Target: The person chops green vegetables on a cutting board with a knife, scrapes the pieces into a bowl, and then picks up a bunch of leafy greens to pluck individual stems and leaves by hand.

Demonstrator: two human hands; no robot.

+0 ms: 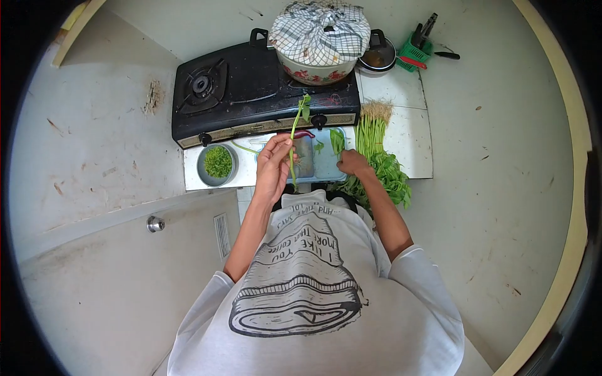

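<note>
My left hand is closed, pinching a long green stem upright, with a few small leaves at its top. My right hand has its fingers curled in, and a green leaf sticks up from the fingertips. Beneath both hands lies a light blue tray with a loose leaf on it. At its back edge rests a dark red handle-like piece; what it belongs to is partly hidden. Right of my right hand is a bunch of leafy greens, roots pointing away.
A grey bowl of chopped greens stands at left. Behind is a black gas stove bearing a cloth-covered pot. Farther right are a small pan and a green basket of utensils. Walls flank the counter.
</note>
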